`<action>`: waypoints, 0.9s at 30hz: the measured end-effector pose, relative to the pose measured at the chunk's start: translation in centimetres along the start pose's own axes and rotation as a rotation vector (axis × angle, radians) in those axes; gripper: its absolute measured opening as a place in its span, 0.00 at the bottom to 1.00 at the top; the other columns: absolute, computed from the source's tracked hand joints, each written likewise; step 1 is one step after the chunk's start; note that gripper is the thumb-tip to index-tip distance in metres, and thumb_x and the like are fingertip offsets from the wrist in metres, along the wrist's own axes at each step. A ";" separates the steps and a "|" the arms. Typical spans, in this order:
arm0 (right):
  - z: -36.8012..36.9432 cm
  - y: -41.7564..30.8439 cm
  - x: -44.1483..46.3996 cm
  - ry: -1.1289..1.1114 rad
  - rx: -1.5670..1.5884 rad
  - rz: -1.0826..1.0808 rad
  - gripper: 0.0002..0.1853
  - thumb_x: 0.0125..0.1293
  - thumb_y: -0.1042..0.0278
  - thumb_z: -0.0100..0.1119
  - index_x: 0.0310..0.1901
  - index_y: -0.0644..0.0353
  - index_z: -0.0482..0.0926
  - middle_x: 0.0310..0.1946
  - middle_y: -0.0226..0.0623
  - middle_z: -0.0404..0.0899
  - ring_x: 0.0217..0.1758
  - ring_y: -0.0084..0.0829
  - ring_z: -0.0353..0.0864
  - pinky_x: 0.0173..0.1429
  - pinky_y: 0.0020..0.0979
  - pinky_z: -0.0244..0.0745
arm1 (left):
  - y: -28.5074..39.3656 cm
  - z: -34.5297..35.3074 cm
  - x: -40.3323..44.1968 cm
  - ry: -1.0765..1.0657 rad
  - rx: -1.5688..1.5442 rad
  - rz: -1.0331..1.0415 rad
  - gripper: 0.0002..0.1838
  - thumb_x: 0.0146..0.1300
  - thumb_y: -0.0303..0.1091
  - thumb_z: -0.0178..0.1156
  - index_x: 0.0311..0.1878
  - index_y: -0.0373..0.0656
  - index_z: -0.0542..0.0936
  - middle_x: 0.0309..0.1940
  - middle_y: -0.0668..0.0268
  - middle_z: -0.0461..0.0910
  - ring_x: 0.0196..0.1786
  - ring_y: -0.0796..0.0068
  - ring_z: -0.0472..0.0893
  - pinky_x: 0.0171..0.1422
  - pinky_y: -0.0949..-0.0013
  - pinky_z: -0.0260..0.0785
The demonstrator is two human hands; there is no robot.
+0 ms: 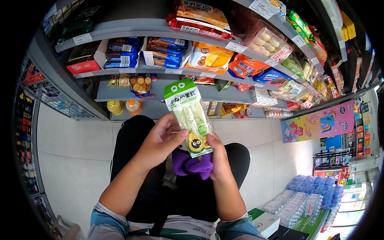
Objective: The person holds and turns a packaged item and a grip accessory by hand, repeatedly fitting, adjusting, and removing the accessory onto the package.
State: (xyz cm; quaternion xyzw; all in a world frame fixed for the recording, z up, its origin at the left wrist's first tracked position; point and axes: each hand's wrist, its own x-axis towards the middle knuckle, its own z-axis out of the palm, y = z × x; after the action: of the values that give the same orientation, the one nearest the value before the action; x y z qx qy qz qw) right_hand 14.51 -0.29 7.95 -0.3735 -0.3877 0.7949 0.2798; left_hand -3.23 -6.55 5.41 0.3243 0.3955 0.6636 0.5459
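Observation:
A green-and-white bread packet point(190, 116) is held upright in front of the lower shelves, its clear window showing pale green slices and its lower end printed with avocados. My left hand point(165, 134) grips its left edge, thumb across the front. On the lower right corner, my right hand point(218, 154) pinches the packet with its thumb; the other fingers are mostly hidden. A bunched purple cloth point(194, 165) hangs below the packet against my right hand; whether that hand grips it too, I cannot tell.
Shelves ahead hold blue snack packs point(120, 52), an orange packet point(210, 58) and a red packet point(200, 18). Bottles with orange and yellow contents point(133, 106) stand at the bottom. Shrink-wrapped water bottles point(296, 204) are stacked at lower right, near a colourful cartoon panel point(320, 122).

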 end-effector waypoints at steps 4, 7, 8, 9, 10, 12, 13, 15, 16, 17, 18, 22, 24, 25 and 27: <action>0.3 -0.2 0.0 0.028 -0.001 -0.015 0.26 0.77 0.57 0.49 0.68 0.68 0.69 0.54 0.40 0.79 0.55 0.26 0.79 0.59 0.28 0.73 | -0.4 -0.1 0.1 -0.003 0.001 -0.016 0.25 0.72 0.34 0.65 0.68 0.40 0.69 0.60 0.62 0.77 0.64 0.73 0.76 0.70 0.65 0.68; 0.4 0.0 0.0 0.015 -0.085 -0.048 0.26 0.77 0.59 0.51 0.68 0.68 0.69 0.51 0.38 0.80 0.54 0.24 0.78 0.59 0.24 0.71 | -0.5 0.1 0.0 0.025 -0.021 -0.006 0.27 0.71 0.33 0.66 0.68 0.40 0.69 0.61 0.61 0.77 0.65 0.72 0.76 0.70 0.64 0.68; 0.2 0.2 -0.1 -0.002 -0.139 -0.066 0.26 0.77 0.59 0.53 0.68 0.68 0.69 0.53 0.38 0.80 0.56 0.24 0.77 0.61 0.25 0.70 | -0.5 0.1 -0.1 0.071 -0.004 -0.020 0.28 0.70 0.33 0.67 0.69 0.39 0.68 0.61 0.61 0.77 0.65 0.71 0.76 0.70 0.64 0.68; 0.3 0.4 0.0 -0.011 -0.178 -0.099 0.26 0.77 0.59 0.54 0.68 0.68 0.69 0.54 0.38 0.80 0.58 0.24 0.76 0.63 0.26 0.70 | -0.4 0.2 -0.1 0.115 0.013 -0.033 0.29 0.70 0.32 0.68 0.69 0.39 0.68 0.62 0.60 0.77 0.65 0.71 0.76 0.70 0.64 0.68; 0.4 0.6 0.0 -0.017 -0.215 -0.133 0.26 0.77 0.59 0.55 0.68 0.68 0.69 0.55 0.38 0.79 0.59 0.24 0.75 0.65 0.26 0.69 | -0.2 0.3 0.0 0.098 0.013 -0.026 0.29 0.70 0.32 0.68 0.69 0.39 0.68 0.62 0.60 0.77 0.65 0.71 0.76 0.70 0.64 0.68; 0.5 0.8 0.1 -0.043 -0.198 -0.162 0.28 0.77 0.61 0.58 0.70 0.69 0.65 0.57 0.40 0.79 0.59 0.24 0.76 0.65 0.27 0.70 | 0.1 0.3 0.0 0.139 -0.056 -0.078 0.31 0.69 0.33 0.68 0.70 0.38 0.67 0.62 0.60 0.76 0.65 0.71 0.76 0.71 0.64 0.68; 0.8 0.7 0.2 -0.051 -0.174 -0.173 0.28 0.77 0.62 0.58 0.71 0.68 0.63 0.56 0.39 0.79 0.55 0.24 0.78 0.60 0.25 0.72 | 0.1 0.3 0.1 0.144 -0.101 -0.082 0.30 0.69 0.32 0.69 0.70 0.39 0.67 0.62 0.61 0.77 0.63 0.71 0.77 0.70 0.63 0.69; 0.3 0.7 0.2 -0.060 -0.229 -0.157 0.32 0.75 0.61 0.63 0.71 0.68 0.61 0.41 0.36 0.84 0.39 0.19 0.81 0.43 0.22 0.75 | 0.0 0.5 -0.1 0.192 -0.129 -0.071 0.30 0.69 0.33 0.68 0.69 0.39 0.67 0.61 0.61 0.77 0.63 0.71 0.78 0.69 0.63 0.71; 0.0 0.9 0.3 -0.052 -0.228 -0.174 0.32 0.75 0.61 0.63 0.71 0.68 0.61 0.41 0.36 0.84 0.39 0.19 0.81 0.43 0.22 0.75 | 0.0 0.6 -0.1 0.256 -0.161 -0.063 0.29 0.69 0.33 0.68 0.68 0.40 0.68 0.60 0.62 0.77 0.62 0.71 0.78 0.68 0.62 0.72; -0.2 1.1 0.3 -0.028 -0.379 -0.205 0.33 0.74 0.59 0.64 0.70 0.67 0.61 0.34 0.33 0.83 0.34 0.18 0.79 0.39 0.23 0.74 | 0.1 0.6 0.0 0.281 -0.171 -0.062 0.28 0.70 0.33 0.68 0.68 0.41 0.67 0.60 0.63 0.78 0.62 0.71 0.79 0.66 0.62 0.74; -0.1 1.4 0.3 -0.001 -0.529 -0.234 0.33 0.72 0.58 0.66 0.69 0.67 0.62 0.27 0.31 0.83 0.29 0.16 0.78 0.35 0.23 0.72 | 0.3 0.7 0.0 0.261 -0.166 -0.059 0.28 0.70 0.33 0.68 0.68 0.41 0.67 0.60 0.63 0.78 0.62 0.71 0.79 0.66 0.62 0.74; 0.7 0.0 -0.5 0.025 -0.789 -0.180 0.24 0.72 0.51 0.65 0.54 0.67 0.78 0.26 0.32 0.83 0.26 0.18 0.79 0.32 0.24 0.73 | 0.5 0.9 -0.1 0.258 -0.154 -0.040 0.29 0.70 0.32 0.67 0.70 0.41 0.65 0.62 0.62 0.76 0.64 0.70 0.78 0.67 0.62 0.72; 1.0 -0.4 -0.9 0.075 -0.798 -0.232 0.23 0.72 0.48 0.64 0.47 0.66 0.82 0.23 0.35 0.82 0.24 0.22 0.82 0.31 0.26 0.75 | 0.5 0.9 -0.1 0.243 -0.115 -0.035 0.31 0.70 0.30 0.66 0.72 0.41 0.64 0.64 0.62 0.75 0.65 0.70 0.77 0.69 0.62 0.71; 0.9 -0.5 -0.9 0.068 -0.796 -0.214 0.24 0.72 0.47 0.64 0.47 0.66 0.82 0.22 0.35 0.82 0.24 0.24 0.83 0.31 0.27 0.76 | 0.4 0.9 -0.2 0.233 -0.111 -0.044 0.32 0.70 0.29 0.65 0.74 0.41 0.63 0.65 0.61 0.74 0.66 0.70 0.76 0.70 0.63 0.70; 0.3 -0.1 -0.8 0.060 -0.824 -0.254 0.25 0.74 0.45 0.60 0.46 0.66 0.82 0.22 0.36 0.82 0.22 0.27 0.84 0.30 0.28 0.77 | 0.1 0.9 -0.1 0.221 -0.108 -0.031 0.32 0.70 0.28 0.65 0.73 0.41 0.63 0.65 0.61 0.74 0.66 0.70 0.76 0.70 0.63 0.70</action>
State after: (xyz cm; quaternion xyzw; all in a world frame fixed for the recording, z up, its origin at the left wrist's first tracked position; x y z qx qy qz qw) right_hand 14.76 -0.90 8.46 -0.4262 -0.7073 0.5217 0.2142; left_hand -2.50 -6.52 5.92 0.2134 0.4220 0.7071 0.5257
